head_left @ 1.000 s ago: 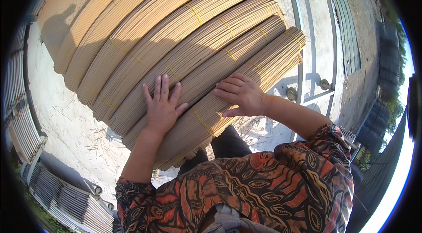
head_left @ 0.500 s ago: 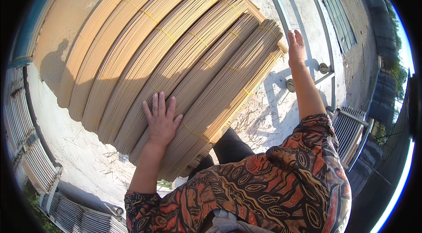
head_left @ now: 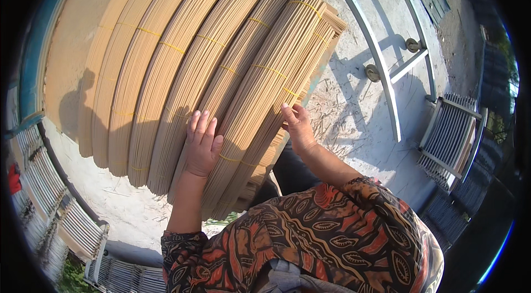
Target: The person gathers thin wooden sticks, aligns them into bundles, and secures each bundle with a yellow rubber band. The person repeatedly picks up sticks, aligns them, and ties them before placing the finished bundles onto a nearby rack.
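Several long bundles of thin tan sticks (head_left: 207, 74) lie side by side in a stack, tied with yellow bands. My left hand (head_left: 202, 146) rests on them near their lower ends, its fingers stretched out, beside the rightmost top bundle (head_left: 271, 77). At that bundle's right side is my right hand (head_left: 300, 127), fingers apart and slightly bent, touching or very close to its edge. Part of this hand's grip side is hidden from view. Sunlight falls on most of the sticks, with shade over their lower ends.
A metal frame on wheels (head_left: 381, 71) stands on the pale floor to the right, where loose stick bits lie scattered. Slatted racks (head_left: 451, 138) stand at far right, and more racks (head_left: 83, 226) line the lower left. A tan wall (head_left: 66, 66) rises at left.
My right hand has come down and left, from out beside the stack to the rightmost bundle's side. My left hand stays on the bundles. The view has shifted slightly.
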### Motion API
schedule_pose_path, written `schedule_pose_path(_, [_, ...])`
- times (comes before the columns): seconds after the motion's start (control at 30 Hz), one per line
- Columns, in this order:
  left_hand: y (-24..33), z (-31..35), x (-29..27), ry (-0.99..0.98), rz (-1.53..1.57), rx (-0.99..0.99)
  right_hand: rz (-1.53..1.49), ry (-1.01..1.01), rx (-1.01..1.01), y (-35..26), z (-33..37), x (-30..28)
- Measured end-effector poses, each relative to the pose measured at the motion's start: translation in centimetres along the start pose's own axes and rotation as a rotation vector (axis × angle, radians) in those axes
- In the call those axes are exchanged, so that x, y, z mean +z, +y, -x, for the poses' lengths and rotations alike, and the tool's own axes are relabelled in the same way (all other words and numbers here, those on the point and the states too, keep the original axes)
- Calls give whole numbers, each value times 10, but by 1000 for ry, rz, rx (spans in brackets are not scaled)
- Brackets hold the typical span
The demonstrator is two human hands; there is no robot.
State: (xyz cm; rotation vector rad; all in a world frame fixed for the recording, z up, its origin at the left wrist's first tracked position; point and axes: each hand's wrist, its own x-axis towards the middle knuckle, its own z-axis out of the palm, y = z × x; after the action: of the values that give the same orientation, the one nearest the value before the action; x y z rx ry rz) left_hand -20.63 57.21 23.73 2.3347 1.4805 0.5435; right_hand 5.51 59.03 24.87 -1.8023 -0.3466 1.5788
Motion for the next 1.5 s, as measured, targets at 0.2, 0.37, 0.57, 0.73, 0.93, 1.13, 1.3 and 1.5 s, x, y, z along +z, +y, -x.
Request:
schedule_pose_path(0.2, [28,-3,-4,-111,316,-76,-60,-32,-37,28,-25,-9])
schedule_pose_path(0.37, [44,0,2,-198,452,-91,-138,-161,50,24,-14,-17])
schedule_pose_path(0.57, [73,-39,-27,-609,354,-695,-103,-151,201,17,-10,-4])
schedule_pose_path(0.73, [66,-37,-23,-625,370,-702,-161,-199,213,16,2,6])
schedule_pose_path(0.93, [67,-32,-20,-624,397,-647,-142,-217,132,21,16,-10])
schedule_pose_path(1.13, [79,-28,-5,-651,515,-626,-182,-153,136,34,16,-35])
schedule_pose_path(1.3, [70,-26,-12,-631,544,-620,-142,-276,50,35,10,-34])
schedule_pose_path(1.5, [82,-24,-36,-483,118,-532,-77,-281,96,31,7,-34])
